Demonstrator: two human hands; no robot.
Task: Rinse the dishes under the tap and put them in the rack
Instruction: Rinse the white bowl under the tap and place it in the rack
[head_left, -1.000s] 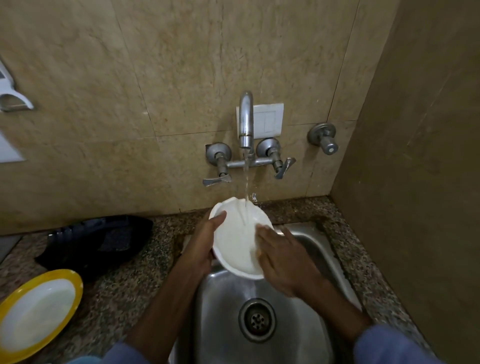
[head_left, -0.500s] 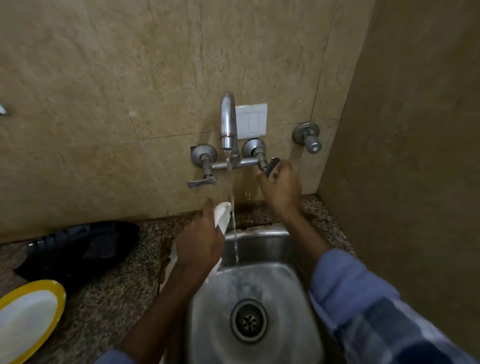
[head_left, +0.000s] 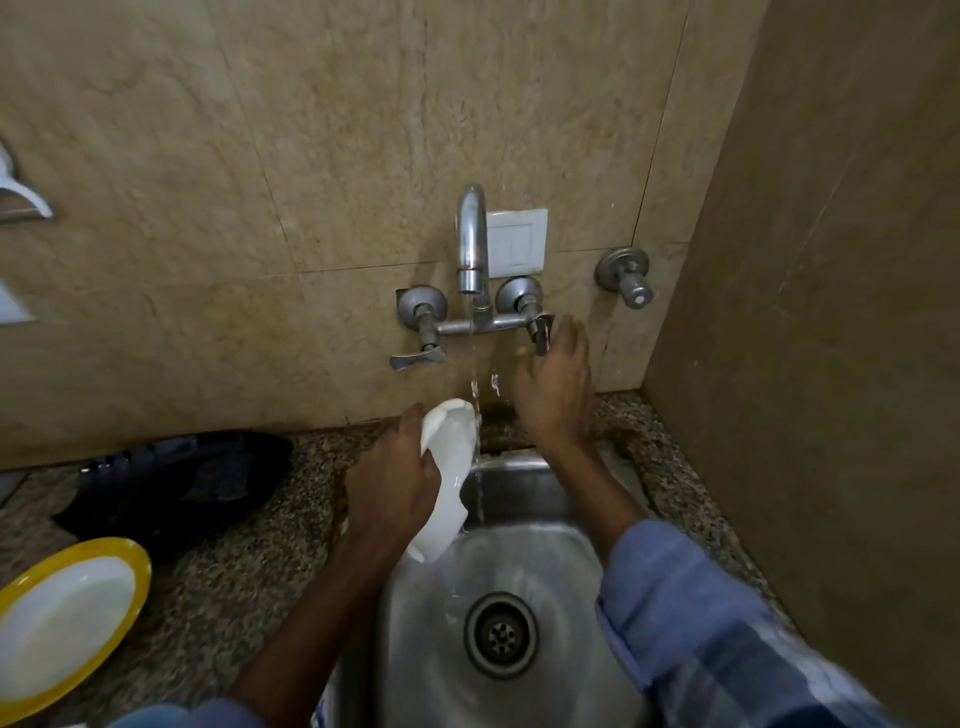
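My left hand (head_left: 389, 488) grips a white plate (head_left: 448, 478), held on edge over the left rim of the steel sink (head_left: 566, 561). A thin stream of water falls from the wall tap (head_left: 471, 239) just past the plate's right edge. My right hand (head_left: 556, 384) is raised to the tap's right lever handle (head_left: 541, 332), fingers touching it; whether they close around it is not clear. A yellow-rimmed white plate (head_left: 67, 623) lies on the counter at the far left.
A black dish rack or tray (head_left: 176, 478) sits on the speckled granite counter (head_left: 223, 587) left of the sink. A second valve (head_left: 626, 275) sticks out of the tiled wall on the right. A side wall (head_left: 831, 364) closes in on the right.
My right hand left the plate and rose to the tap's right lever. My left hand turned the plate on edge and shifted it left, out of the stream, which has thinned.
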